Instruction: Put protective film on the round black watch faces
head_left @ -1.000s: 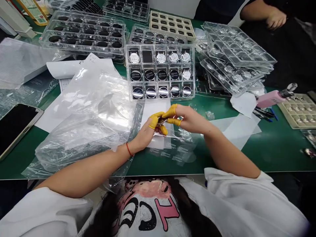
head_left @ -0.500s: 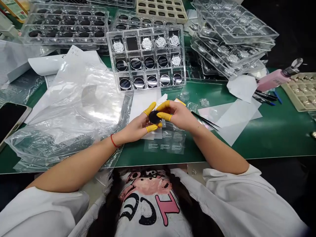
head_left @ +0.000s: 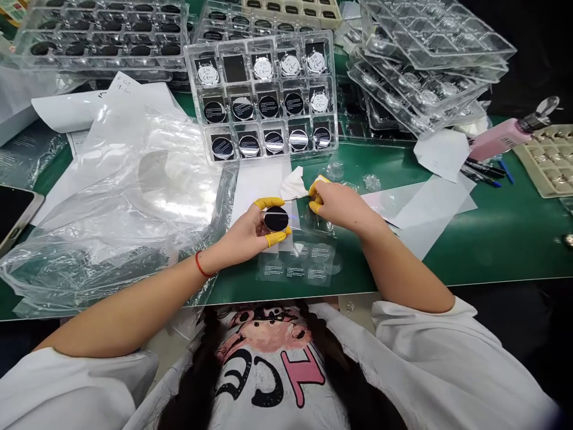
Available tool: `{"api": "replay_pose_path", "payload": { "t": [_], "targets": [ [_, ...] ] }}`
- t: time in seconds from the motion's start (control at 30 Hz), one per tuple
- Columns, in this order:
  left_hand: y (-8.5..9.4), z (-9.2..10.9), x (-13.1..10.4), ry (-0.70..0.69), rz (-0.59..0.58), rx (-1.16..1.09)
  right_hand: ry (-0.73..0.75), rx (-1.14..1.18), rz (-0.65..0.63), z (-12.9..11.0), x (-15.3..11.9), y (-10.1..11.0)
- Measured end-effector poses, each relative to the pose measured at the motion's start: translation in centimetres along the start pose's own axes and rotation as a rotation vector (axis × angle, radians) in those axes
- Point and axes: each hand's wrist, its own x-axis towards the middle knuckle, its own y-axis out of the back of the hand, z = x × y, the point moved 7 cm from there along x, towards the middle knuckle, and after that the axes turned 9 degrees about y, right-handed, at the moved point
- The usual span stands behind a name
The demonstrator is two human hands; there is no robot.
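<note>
My left hand [head_left: 250,230], in yellow finger cots, grips a round watch head [head_left: 276,220] by its rim, its glossy black face turned up with a light streak across it. To its right, my right hand [head_left: 333,202] has its yellow-cotted fingers curled in at a crumpled white cloth [head_left: 293,184]; white material shows on both sides of the forefinger. White paper [head_left: 250,185] lies under the watch head. Just below the hands is a clear sheet of round printed film stickers [head_left: 298,269].
A tilted clear tray [head_left: 262,98] of watch heads stands behind my hands. Clear trays are stacked back left [head_left: 102,36] and back right [head_left: 425,77]. Plastic bags [head_left: 147,197] cover the left; a phone [head_left: 18,209] lies far left. A pink bottle [head_left: 499,140] stands right.
My right hand has left the watch head and moved right to the white cloth. My left hand keeps the watch head, its black face now uncovered. The view has shifted slightly.
</note>
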Motion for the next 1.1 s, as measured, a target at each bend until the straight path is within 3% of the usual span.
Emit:
{"api": "replay_pose_path", "payload": {
  "t": [0.03, 0.13, 0.23, 0.33, 0.43, 0.5, 0.57, 0.67, 0.77, 0.97, 1.1],
  "targets": [
    [0.1, 0.0, 0.0, 0.004, -0.001, -0.004, -0.024, -0.075, 0.017, 0.5, 0.4, 0.0],
    [0.2, 0.1, 0.1, -0.004, -0.002, -0.005, 0.055, -0.066, 0.231, 0.2, 2.1, -0.3],
    [0.4, 0.2, 0.2, -0.008, 0.036, 0.022, 0.112, 0.017, 0.242, -0.3, 3.5, -1.9],
    [0.9, 0.3, 0.3, 0.015, 0.109, 0.026, 0.17, 0.146, 0.298, -1.4, 2.7, -1.6],
    [1.4, 0.1, 0.3, 0.014, 0.145, 0.042, 0.465, 0.228, 0.441, -5.0, -0.3, -0.3],
    [1.7, 0.2, 0.4, -0.028, 0.158, 0.111, 0.673, 0.171, 0.455, -7.6, -2.0, -0.7],
    [1.7, 0.3, 0.4, -0.086, 0.177, 0.181, 0.781, 0.09, 0.482, -8.9, -2.5, -1.6],
    [1.4, 0.1, 0.5, -0.096, 0.164, 0.084, 0.745, 0.049, 0.588, -8.1, -1.8, -1.8],
    [1.5, 0.1, 0.4, -0.077, 0.169, -0.064, 0.665, 0.098, 0.607, -6.8, -1.4, -1.6],
    [2.2, 0.3, 0.3, -0.132, 0.181, -0.005, 0.758, 0.018, 0.611, -8.4, -2.8, -2.4],
    [1.9, -0.3, 0.6, -0.091, 0.163, -0.026, 0.657, -0.017, 0.695, -7.6, -1.2, -1.9]
  ]
}}
